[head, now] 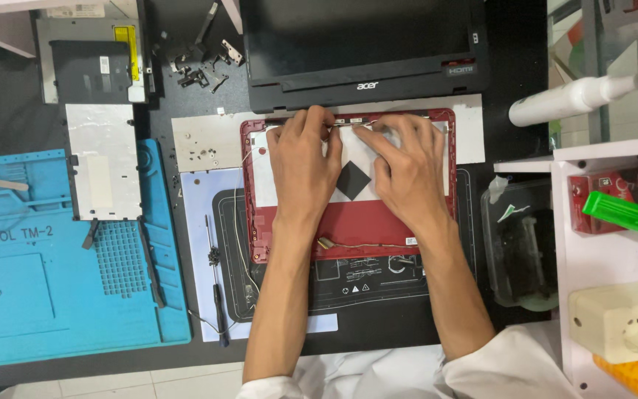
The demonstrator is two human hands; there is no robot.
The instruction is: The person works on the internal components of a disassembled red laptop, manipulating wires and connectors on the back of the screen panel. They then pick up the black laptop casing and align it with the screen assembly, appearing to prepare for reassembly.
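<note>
Red laptop lid shell [356, 222] lies open-side up on the black work mat [400, 310], just in front of a black laptop [363, 44]. Both hands are working its top edge: left hand [303, 159] and right hand [407, 166] each pinch the thin cable strip [348, 123] there with their fingertips. My worry is that pulling unevenly could tear that strip or crease it. The loose wire [367, 245] lower down could snag on a wrist too, I think.
</note>
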